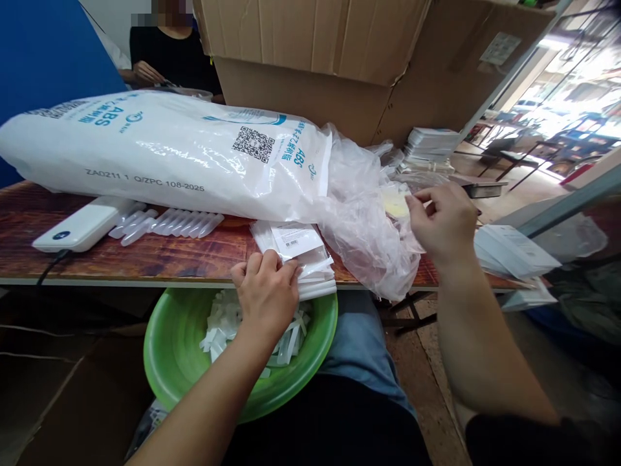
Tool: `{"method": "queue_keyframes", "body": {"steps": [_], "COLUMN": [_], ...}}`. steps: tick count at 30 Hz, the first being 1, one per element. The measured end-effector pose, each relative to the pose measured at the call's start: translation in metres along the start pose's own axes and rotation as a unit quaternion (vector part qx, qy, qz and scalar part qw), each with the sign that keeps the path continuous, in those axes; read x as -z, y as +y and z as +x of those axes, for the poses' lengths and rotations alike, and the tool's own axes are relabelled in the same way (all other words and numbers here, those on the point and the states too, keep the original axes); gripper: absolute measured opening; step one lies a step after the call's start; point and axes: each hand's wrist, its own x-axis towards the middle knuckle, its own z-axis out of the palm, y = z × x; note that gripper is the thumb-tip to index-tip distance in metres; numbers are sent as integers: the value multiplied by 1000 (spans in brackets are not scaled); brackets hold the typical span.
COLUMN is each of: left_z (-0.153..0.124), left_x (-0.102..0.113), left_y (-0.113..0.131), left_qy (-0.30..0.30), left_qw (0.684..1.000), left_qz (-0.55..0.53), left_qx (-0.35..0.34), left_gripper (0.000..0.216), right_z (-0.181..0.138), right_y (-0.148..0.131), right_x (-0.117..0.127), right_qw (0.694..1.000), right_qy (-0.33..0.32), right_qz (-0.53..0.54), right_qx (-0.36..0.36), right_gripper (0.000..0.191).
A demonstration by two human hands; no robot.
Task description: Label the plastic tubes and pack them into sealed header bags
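Note:
My left hand (266, 285) lies with curled fingers on the edge of a stack of clear plastic packets (315, 268), pressing them at the table's front edge. A white card with a barcode (295, 239) shows on the top packet. On the right, my right hand (441, 220) is closed, thumb and forefinger together, beside the crumpled clear plastic bag (363, 226). Its fingertips meet a pale yellow, roundish thing (396, 204) by the bag. I cannot tell whether they grip it.
A big white printed sack (169, 155) lies along the wooden table (204, 259). Clear plastic tubes (184, 222) and a white device with a cable (87, 223) lie left. A green basin (165, 349) of small packets sits below. Card stacks (517, 249) stand right. Another person (174, 58) sits behind.

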Motion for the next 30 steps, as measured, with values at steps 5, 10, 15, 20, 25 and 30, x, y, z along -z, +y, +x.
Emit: {"method": "queue_keyframes", "body": {"steps": [5, 10, 15, 20, 25, 30], "left_z": [-2, -5, -5, -5, -9, -10], "left_x": [-3, -6, -6, -3, -1, -1], "left_y": [3, 2, 2, 2, 2, 3], "left_qy": [21, 3, 0, -9, -25, -40], "left_qw": [998, 996, 996, 995, 994, 994], "left_qz": [-3, -20, -32, -54, -58, -54], "left_qx": [-58, -88, -84, -88, -88, -89], "left_gripper": [19, 23, 24, 26, 31, 34], "right_z": [71, 90, 90, 87, 77, 63], "right_y": [70, 82, 83, 89, 96, 95], "right_x": [-65, -120, -142, -138, -118, -97], "right_qw": [966, 944, 936, 944, 967, 971], "right_qy": [-242, -302, -322, -311, -244, -134], "right_qz": [-92, -128, -134, -101, -13, 151], "right_qx": [-20, -40, -42, -52, -78, -132], "right_gripper": [25, 40, 38, 31, 19, 25]}}
